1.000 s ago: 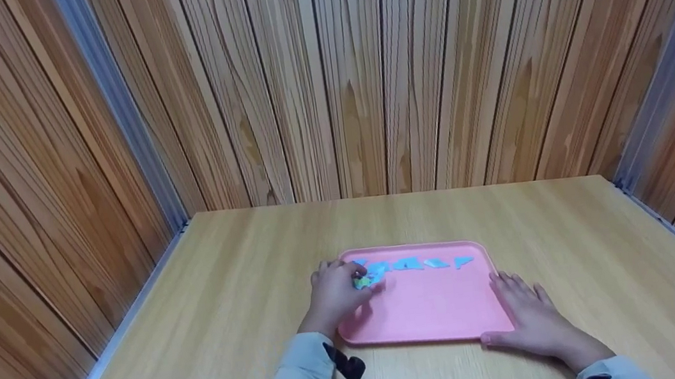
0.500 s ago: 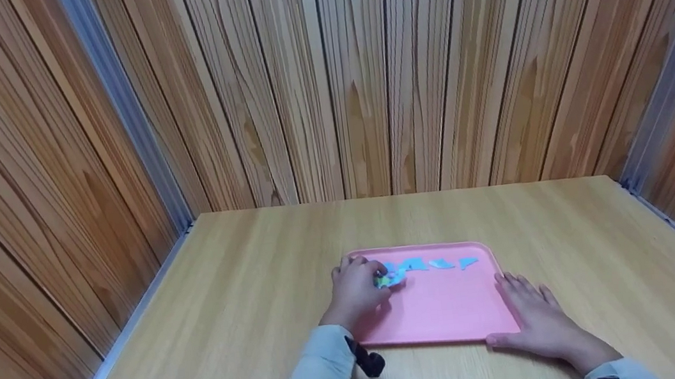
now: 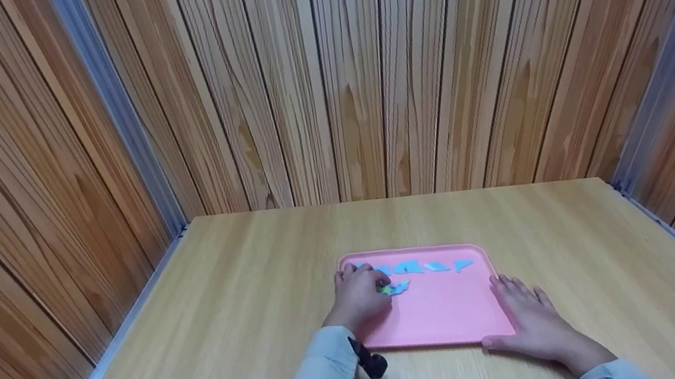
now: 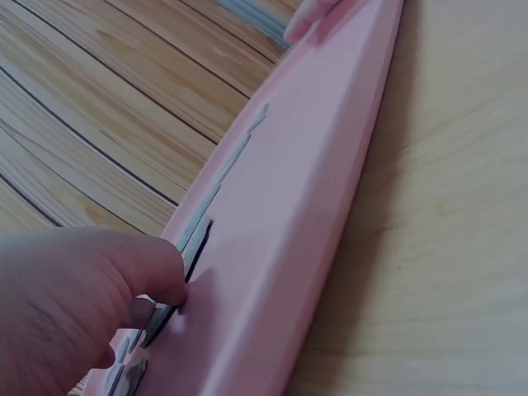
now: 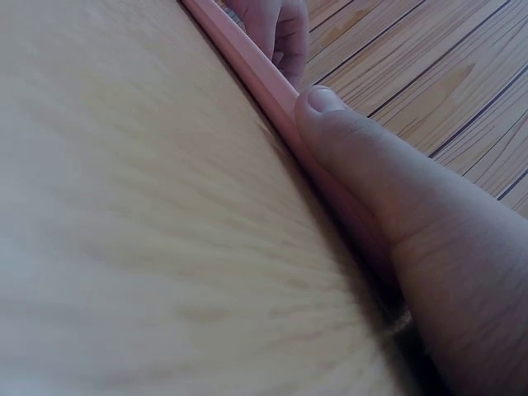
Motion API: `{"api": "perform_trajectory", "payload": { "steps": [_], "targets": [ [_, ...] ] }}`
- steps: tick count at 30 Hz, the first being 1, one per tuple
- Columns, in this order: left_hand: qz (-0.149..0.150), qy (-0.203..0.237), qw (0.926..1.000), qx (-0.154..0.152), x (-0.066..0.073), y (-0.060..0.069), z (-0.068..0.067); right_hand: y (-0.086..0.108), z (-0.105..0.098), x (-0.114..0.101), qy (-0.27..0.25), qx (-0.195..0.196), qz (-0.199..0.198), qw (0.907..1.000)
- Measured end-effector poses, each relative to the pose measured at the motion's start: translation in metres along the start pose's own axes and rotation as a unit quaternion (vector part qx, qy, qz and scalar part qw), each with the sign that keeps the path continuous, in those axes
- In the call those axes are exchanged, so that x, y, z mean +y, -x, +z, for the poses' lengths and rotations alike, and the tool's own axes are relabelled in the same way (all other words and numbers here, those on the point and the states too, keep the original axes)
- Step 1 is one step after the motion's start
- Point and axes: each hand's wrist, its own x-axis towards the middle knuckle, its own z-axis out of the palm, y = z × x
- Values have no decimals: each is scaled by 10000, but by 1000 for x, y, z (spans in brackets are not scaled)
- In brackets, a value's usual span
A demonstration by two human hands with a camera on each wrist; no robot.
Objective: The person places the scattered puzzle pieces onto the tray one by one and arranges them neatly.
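My left hand (image 3: pixel 360 293) is over the left part of a pink tray (image 3: pixel 442 308). Between thumb and fingers it pinches a flat blue and green puzzle piece (image 3: pixel 398 287) low at the tray's surface. The fingers hide part of that piece. Along the tray's far side lie more flat blue pieces, among them a middle one (image 3: pixel 408 267), a slanted one (image 3: pixel 436 266) and a rightmost one (image 3: pixel 462 264). My right hand (image 3: pixel 534 320) rests at the tray's front right corner, fingers straight along the right edge. In the right wrist view its thumb (image 5: pixel 355 148) touches the rim.
The tray lies on a light wooden table (image 3: pixel 245 278). Wood-panelled walls (image 3: pixel 357 84) stand behind and on both sides. A black camera mount (image 3: pixel 371 362) sits on the left wrist.
My left hand has moved right and a little toward the front with the blue and green puzzle piece, away from the row at the far side. The right hand has stayed in place.
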Motion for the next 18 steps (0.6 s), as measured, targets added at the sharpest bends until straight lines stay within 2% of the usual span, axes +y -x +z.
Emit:
{"api": "perform_trajectory", "payload": {
  "steps": [5,10,13,16,18],
  "targets": [
    [347,-198,9991,105,-1,1,-1,2,-1,0,-32,178,-182,9997],
    [291,-112,9995,1,-2,2,-1,3,-1,1,43,154,-158,9997],
    [388,-7,9992,18,-4,3,-2,2,-1,2,-22,101,-183,9998],
    [579,104,9983,15,-10,6,-8,-1,-8,1,-338,-137,45,9993],
    [583,172,9982,-21,-15,9,-16,-7,-18,-1,-592,-372,299,9971]
  ]
}}
